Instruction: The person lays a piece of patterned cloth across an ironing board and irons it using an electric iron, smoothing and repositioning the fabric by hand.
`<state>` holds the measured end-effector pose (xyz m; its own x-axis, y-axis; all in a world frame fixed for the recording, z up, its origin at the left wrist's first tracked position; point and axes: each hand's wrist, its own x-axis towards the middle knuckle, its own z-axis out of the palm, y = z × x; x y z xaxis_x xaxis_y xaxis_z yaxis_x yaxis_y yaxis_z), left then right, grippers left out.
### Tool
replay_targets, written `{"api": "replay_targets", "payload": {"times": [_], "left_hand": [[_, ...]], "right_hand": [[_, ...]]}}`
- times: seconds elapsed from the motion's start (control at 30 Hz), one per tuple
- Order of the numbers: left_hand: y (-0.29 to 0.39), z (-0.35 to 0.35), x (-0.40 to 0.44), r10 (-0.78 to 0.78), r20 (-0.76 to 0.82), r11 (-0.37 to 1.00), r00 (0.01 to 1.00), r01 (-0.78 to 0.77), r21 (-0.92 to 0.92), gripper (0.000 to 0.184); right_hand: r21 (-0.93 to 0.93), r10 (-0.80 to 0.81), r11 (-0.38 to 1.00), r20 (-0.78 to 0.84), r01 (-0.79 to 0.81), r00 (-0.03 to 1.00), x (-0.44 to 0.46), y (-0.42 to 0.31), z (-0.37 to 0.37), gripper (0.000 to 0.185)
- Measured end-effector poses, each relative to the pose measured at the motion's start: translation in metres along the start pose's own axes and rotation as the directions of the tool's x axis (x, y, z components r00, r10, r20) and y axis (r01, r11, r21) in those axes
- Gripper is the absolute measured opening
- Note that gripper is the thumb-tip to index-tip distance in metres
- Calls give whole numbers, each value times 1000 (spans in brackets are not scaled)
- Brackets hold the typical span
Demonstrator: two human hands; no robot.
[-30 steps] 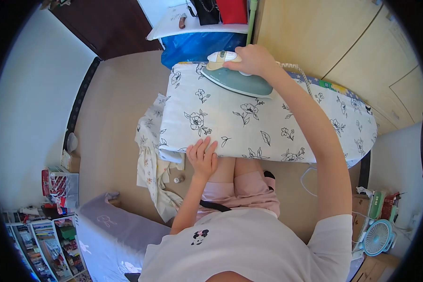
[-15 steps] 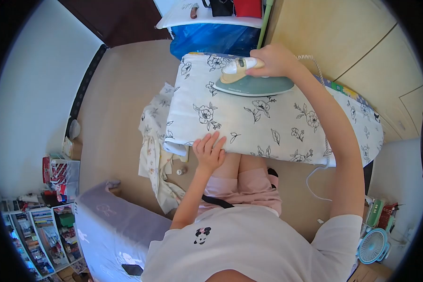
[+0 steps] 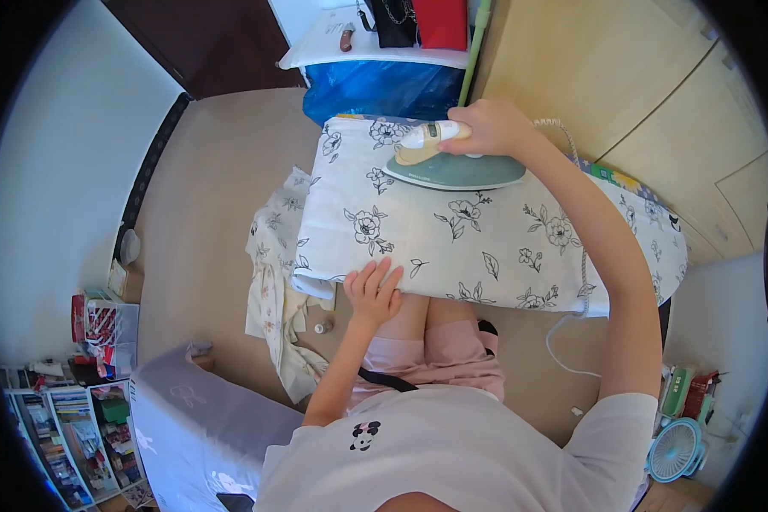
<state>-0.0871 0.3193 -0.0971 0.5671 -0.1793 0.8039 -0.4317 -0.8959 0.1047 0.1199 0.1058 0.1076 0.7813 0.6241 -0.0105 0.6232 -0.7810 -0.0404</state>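
Soft, fairly bright light spreads evenly over the white fabric printed with black line-drawn flowers (image 3: 435, 226), leaving only faint shadows. Glossy highlights streak the crinkled blue plastic bag (image 3: 375, 92). Fisheye distortion bends the long black skirting strip (image 3: 150, 160); dark vignetting swallows the corners, and small shelf details blur.

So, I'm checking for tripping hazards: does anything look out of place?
Mildly, yes. On the floor, a small bottle-like item sits near the crumpled cloth at the picture's left, and a white scrap lies to the right; both look stray. Nothing looks odd about the iron on the floral fabric.
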Motion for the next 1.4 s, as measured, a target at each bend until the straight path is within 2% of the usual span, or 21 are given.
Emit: {"api": "replay_targets", "payload": {"times": [0.03, 0.1, 0.23, 0.3, 0.33, 0.4, 0.47, 0.53, 0.63, 0.83, 0.97, 1.03, 1.07, 1.13, 1.23, 1.4], "left_hand": [[2, -1, -1, 1, -4, 1000, 1000, -1, 1, 30], [2, -3, -2, 2, 2, 1000, 1000, -2, -15, 30], [1, -5, 0, 2, 47, 1000, 999, -2, 9, 29], [2, -5, -2, -1, 44, 1000, 999, 1, 1, 29], [2, -4, -2, -11, 42, 1000, 999, 11, -6, 29], [2, -3, 0, -3, 30, 1000, 1000, 3, -11, 30], [3, -4, -1, 3, 22, 1000, 1000, -2, -24, 30], [2, -4, -2, -12, 42, 1000, 999, 13, -23, 30], [1, -7, -1, 2, 69, 1000, 998, -2, -11, 31], [2, -3, -2, -19, 57, 999, 998, 21, -30, 32], [-5, -1, -4, 22, 65, 1000, 998, -22, 0, 34], [-2, -7, -5, 22, 117, 998, 993, -15, -57, 37], [-2, -9, -7, 15, 126, 998, 992, -7, -66, 37], [-2, -8, -4, 9, 136, 997, 991, 2, -82, 40], [0, -10, -2, 0, 131, 997, 991, 11, -79, 40], [1, -9, -2, -6, 125, 996, 992, 17, -88, 39]], "right_hand": [[-1, 4, 1000, 0, -4, 1000, 1, 0, 2, 62], [70, 190, 981, -172, -181, 967, 10, 1, 13, 62], [72, 245, 969, -251, -235, 936, 20, 13, 17, 55], [38, 107, 994, -148, -103, 983, 12, 12, 11, 57], [34, 110, 994, -157, -106, 981, 9, 9, 9, 57], [9, 142, 990, -72, -142, 987, 3, 3, 3, 63], [-11, 169, 985, -85, -170, 982, 5, 3, 7, 62], [70, 248, 968, -204, -239, 947, 9, 8, 14, 59], [112, 338, 940, -206, -321, 918, 12, 8, 12, 61], [93, 412, 911, -163, -402, 896, 16, 12, 8, 62], [117, 453, 891, -150, -439, 879, 12, 27, -5, 65], [252, 411, 900, -208, -357, 888, -1, 40, -8, 67], [249, 415, 897, -194, -364, 889, -13, 37, -15, 67], [426, 492, 811, -123, -402, 862, -37, 28, -43, 62], [316, 572, 802, -164, -507, 804, -56, 41, -46, 61], [265, 550, 823, -153, -503, 821, -87, 44, -51, 62]]}}
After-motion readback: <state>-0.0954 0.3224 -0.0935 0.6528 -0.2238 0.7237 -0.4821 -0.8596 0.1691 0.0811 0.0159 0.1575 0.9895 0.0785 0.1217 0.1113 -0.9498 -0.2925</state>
